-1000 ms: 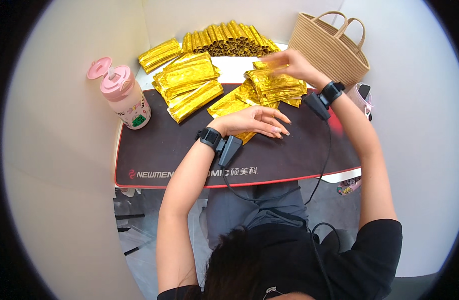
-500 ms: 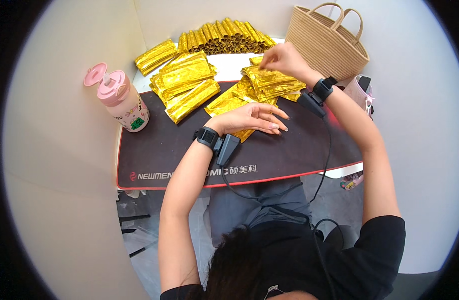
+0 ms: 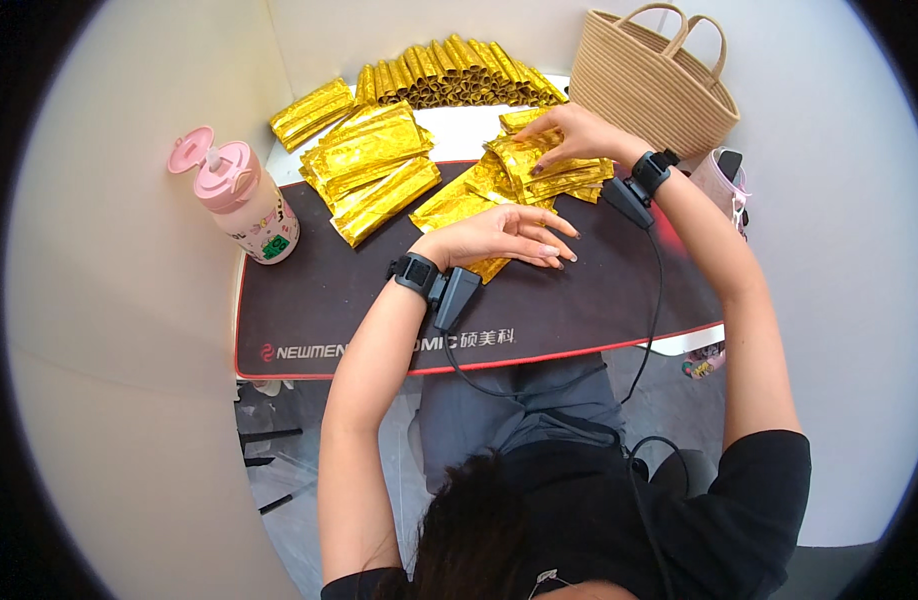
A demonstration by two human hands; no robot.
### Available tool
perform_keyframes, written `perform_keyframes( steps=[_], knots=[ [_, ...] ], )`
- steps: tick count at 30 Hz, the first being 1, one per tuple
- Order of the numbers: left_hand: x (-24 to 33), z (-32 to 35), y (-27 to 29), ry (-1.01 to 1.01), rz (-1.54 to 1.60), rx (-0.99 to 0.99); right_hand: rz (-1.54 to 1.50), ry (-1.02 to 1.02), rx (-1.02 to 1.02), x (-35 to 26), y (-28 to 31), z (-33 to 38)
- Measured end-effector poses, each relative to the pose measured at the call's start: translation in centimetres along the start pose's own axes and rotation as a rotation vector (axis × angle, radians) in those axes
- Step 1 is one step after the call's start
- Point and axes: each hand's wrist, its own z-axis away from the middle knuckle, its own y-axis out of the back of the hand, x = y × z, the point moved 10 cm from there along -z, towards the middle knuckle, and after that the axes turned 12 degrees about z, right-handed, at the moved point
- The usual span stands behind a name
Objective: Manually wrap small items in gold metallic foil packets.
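Note:
My left hand (image 3: 504, 236) lies flat, fingers spread, on a gold foil packet (image 3: 457, 207) in the middle of the black desk mat (image 3: 599, 290). My right hand (image 3: 569, 133) rests fingers-down on a loose pile of gold foil packets (image 3: 539, 170) at the mat's far right, pressing the top one; whether it grips a packet is unclear. Both wrists carry a black band with a small device and cable. A neat stack of gold packets (image 3: 369, 170) lies to the left of my hands.
A row of gold packets (image 3: 449, 75) stands along the back wall, with another small stack (image 3: 311, 112) at the far left. A pink lidded bottle (image 3: 241, 198) stands on the left, a woven basket (image 3: 651, 82) at the back right, a pink object (image 3: 724, 180) beside it.
My right hand has shifted slightly left and forward over the right pile. My left hand has stayed flat on the packet in the middle of the mat.

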Motion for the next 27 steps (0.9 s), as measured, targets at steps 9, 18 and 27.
perform_keyframes(
  steps=[9, 18, 27],
  knots=[
    [0.0, 0.1, 0.0, -0.001, -0.003, 0.012, 0.209, -0.038, 0.038, 0.3, -0.5, 0.6],
    [0.3, 0.1, 0.3, -0.049, -0.004, 0.042, 0.26, -0.05, 0.038, 0.9, -0.9, 0.5],
    [0.7, 0.2, 2.6, -0.138, 0.008, 0.212, 0.251, -0.056, 0.164, 1.5, 0.6, 0.5]
  ],
)
